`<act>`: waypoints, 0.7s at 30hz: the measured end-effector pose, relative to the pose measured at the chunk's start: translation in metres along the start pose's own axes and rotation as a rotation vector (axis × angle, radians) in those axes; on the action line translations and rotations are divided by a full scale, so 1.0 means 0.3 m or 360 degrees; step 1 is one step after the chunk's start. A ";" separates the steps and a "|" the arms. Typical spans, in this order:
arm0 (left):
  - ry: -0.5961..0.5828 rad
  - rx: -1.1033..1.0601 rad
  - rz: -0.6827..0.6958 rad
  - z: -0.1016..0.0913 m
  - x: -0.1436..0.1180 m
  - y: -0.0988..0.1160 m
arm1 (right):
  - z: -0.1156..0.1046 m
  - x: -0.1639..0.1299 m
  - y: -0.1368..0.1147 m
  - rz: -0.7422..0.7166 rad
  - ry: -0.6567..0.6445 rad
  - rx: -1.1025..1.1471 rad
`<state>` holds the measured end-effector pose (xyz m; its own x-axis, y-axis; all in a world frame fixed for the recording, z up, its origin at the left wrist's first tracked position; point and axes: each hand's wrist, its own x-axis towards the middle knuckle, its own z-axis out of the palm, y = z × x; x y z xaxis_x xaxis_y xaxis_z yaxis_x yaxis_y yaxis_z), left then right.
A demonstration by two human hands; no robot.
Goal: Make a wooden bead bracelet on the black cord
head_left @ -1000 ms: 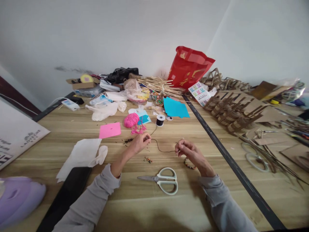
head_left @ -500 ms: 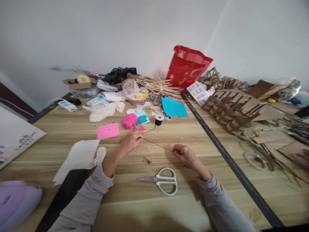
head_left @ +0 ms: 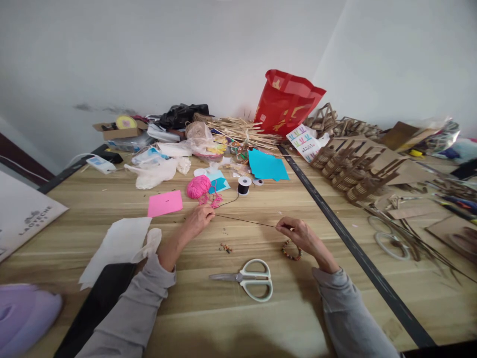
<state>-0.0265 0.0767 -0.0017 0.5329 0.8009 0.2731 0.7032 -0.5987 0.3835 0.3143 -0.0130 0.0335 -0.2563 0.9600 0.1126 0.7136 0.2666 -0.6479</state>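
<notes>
A thin dark cord [head_left: 246, 221] is stretched between my two hands above the wooden table. My left hand [head_left: 200, 219] pinches its left end, close to the pink yarn ball [head_left: 198, 187]. My right hand [head_left: 298, 232] pinches the other end, fingers closed. Below the right hand lies a beaded bracelet [head_left: 291, 250] of brown and multicoloured beads. A spool of black cord [head_left: 243, 186] stands beyond the hands, a strand running from it toward my left hand. Several loose beads [head_left: 225, 247] lie between my hands, with white-handled scissors [head_left: 255, 279] nearer to me.
At left are a pink paper [head_left: 165, 203], white sheet [head_left: 115, 248] and black flat object [head_left: 99, 308]. A blue sheet [head_left: 268, 165] and red bag [head_left: 288, 104] stand at the back. Small woven baskets [head_left: 352, 174] and a white ring [head_left: 391, 246] are to the right.
My right hand has moved right and slightly up, stretching the cord longer. The beaded bracelet below it now shows. My left hand has barely moved.
</notes>
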 end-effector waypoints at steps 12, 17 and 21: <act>0.0061 0.0056 -0.0090 -0.012 -0.045 0.064 | 0.015 -0.005 -0.097 -0.0045 -0.0087 -0.0191; 0.0115 -0.0376 -0.0117 -0.029 -0.039 0.188 | 0.075 0.026 -0.180 -0.0190 -0.0102 -0.0581; -0.0092 -0.1223 -0.0208 -0.020 -0.037 0.292 | 0.105 0.051 -0.267 -0.0393 -0.0110 -0.0675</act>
<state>0.0264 0.0155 0.0343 0.5066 0.8499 0.1453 0.2500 -0.3061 0.9186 0.2326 -0.0223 0.0632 -0.4834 0.8598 0.1644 0.8250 0.5103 -0.2430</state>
